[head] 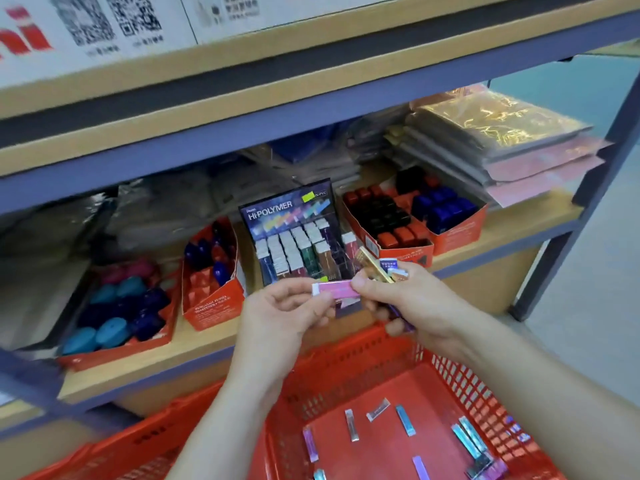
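Seen from the head camera, the left hand (pixel 280 313) is pinching the white-capped end of the pink eraser (pixel 334 289), while the right hand (pixel 405 299), clutching a fan of other erasers (pixel 377 268), is thumbing its opposite end. I'd judge the left pinch should be taking the eraser's full weight before the right thumb releases. The red basket (pixel 346 358) is waiting directly beneath the grip.

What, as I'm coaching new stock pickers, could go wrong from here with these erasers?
The right hand grips spare erasers while pinching the pink eraser; one may slip and miss the red basket. The left hand pinches the pink eraser only near its white end, so it could drop. The display box stands close behind and could be knocked.
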A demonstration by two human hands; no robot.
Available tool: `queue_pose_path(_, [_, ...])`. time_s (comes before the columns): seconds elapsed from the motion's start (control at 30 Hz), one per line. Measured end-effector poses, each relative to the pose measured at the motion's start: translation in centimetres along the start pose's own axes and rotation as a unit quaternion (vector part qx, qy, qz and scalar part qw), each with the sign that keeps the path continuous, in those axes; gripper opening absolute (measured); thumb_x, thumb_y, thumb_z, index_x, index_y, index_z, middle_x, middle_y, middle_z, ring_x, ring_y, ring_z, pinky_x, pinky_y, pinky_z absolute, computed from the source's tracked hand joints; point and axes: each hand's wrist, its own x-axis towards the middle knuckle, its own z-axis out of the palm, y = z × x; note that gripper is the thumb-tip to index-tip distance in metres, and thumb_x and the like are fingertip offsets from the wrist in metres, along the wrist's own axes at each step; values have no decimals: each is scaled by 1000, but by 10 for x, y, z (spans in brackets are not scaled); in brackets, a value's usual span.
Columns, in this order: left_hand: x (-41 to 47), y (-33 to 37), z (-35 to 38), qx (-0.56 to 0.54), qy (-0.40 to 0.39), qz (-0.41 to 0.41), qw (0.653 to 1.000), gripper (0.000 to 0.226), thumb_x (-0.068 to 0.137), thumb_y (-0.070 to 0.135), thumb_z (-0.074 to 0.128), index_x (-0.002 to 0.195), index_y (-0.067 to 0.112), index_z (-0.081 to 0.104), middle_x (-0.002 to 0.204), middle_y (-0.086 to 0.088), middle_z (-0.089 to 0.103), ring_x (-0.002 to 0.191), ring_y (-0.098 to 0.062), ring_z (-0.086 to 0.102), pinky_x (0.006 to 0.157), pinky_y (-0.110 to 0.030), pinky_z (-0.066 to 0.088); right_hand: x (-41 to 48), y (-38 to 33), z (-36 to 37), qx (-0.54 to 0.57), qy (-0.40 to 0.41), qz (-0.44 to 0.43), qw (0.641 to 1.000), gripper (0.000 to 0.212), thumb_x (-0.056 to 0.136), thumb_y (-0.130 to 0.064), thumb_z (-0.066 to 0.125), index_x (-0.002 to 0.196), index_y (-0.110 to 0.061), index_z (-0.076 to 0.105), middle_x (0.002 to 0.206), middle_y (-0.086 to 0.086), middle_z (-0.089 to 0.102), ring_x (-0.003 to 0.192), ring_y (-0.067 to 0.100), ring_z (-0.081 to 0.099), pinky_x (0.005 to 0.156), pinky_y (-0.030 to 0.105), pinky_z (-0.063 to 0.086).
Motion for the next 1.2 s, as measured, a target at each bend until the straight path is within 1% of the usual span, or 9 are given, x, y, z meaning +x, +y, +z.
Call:
queue_pose_path(0.23, [54,30,-1,139,63,88,984,24,87,19,72,73,38,76,80,1,74,82,-23,70,81,-43,59,25,-23,-23,135,65,33,988,16,90,-22,62,100,-9,62,67,2,51,51,9,40,39,18,25])
queue_pose_path(0.3, [71,35,7,211,46,106,971,15,89,22,70,85,35,77,85,7,74,80,-16,69,83,-36,58,31,-29,-34,210,86,29,973,23,91,-17,55,109,-4,63,68,3,53,53,10,42,40,19,27])
queue_pose_path(0.4, [89,37,25,333,7,133,933,16,92,24,66,103,22,76,88,18,69,73,4,60,72,-6,47,36,-32,-43,236,104,17,966,24,94,-15,54,115,-8,64,71,4,57,56,10,45,43,19,29])
queue_pose_path(0.43, [94,36,29,364,-2,139,921,18,93,24,64,106,21,76,88,16,69,72,4,59,72,-7,45,37,-33,-45,231,107,18,967,23,94,-15,56,114,-8,64,71,4,58,56,10,46,43,19,30])
queue_pose_path(0.53, [105,30,38,431,-22,156,889,20,95,26,61,108,20,74,100,8,73,89,-8,65,100,-28,44,40,-34,-47,222,109,22,969,22,92,-17,60,112,-7,66,74,6,62,57,10,48,40,18,32])
queue_pose_path(0.63, [111,29,43,461,-29,178,869,20,95,28,59,109,23,74,102,10,73,98,-9,64,107,-41,40,42,-33,-49,224,107,23,969,22,92,-18,62,111,-8,67,77,8,64,58,10,50,40,18,35])
queue_pose_path(0.9, [119,33,50,491,-76,195,846,15,95,27,59,101,24,73,84,8,70,75,-8,64,76,-24,51,39,-32,-54,247,101,31,963,24,90,-16,63,111,-5,69,77,7,60,59,11,51,42,18,37])
queue_pose_path(1.03, [122,25,49,524,-85,225,817,16,95,24,57,101,21,71,86,6,69,76,-10,63,74,-26,51,38,-32,-56,303,80,28,949,29,88,-8,62,117,-3,65,79,7,59,63,11,52,46,17,40])
queue_pose_path(1.2, [128,6,51,597,-83,323,730,13,91,22,57,90,15,68,86,-1,62,86,-19,58,69,-26,37,39,-30,-55,363,68,27,929,31,86,8,57,115,1,64,89,15,67,67,14,61,53,18,49])
